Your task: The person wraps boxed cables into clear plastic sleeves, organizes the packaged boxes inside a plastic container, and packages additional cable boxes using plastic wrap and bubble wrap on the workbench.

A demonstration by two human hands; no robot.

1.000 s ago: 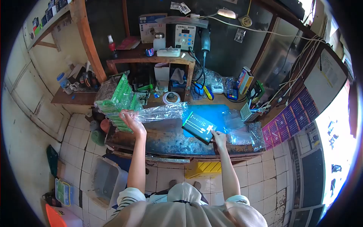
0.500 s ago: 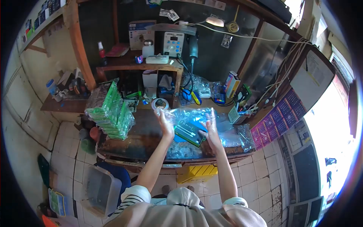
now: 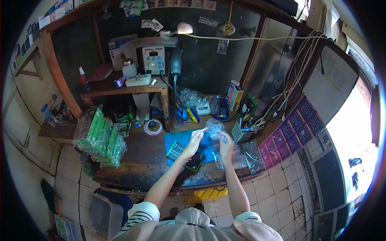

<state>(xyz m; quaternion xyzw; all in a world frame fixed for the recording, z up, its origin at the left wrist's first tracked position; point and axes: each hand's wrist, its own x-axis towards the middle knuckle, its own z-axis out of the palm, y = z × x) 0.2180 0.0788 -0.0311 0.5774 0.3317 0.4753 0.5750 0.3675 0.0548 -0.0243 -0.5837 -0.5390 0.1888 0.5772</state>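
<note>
My right hand (image 3: 226, 148) is closed on a crumpled clear plastic bag (image 3: 215, 127), held above the right part of the workbench. My left hand (image 3: 194, 143) reaches toward the bag with fingers stretched out; whether its fingertips touch the plastic is unclear. Under my left wrist lies a black and green flat box (image 3: 175, 152) printed with a white cable, partly covered by the hand and forearm. It rests at a slant on a blue mat (image 3: 171, 137). More clear plastic packaging (image 3: 252, 154) lies beside my right forearm.
A stack of plastic-wrapped green boxes (image 3: 96, 136) stands at the left. A tape roll (image 3: 152, 127), a yellow cutter (image 3: 193, 115) and a pen basket (image 3: 241, 132) sit toward the back. A hot-air station (image 3: 154, 60) occupies the shelf. A yellow stool (image 3: 205, 195) is below the bench.
My hands have moved from spreading the plastic between them to bunching it at the right. My left hand now passes over the box. The head view has shifted too.
</note>
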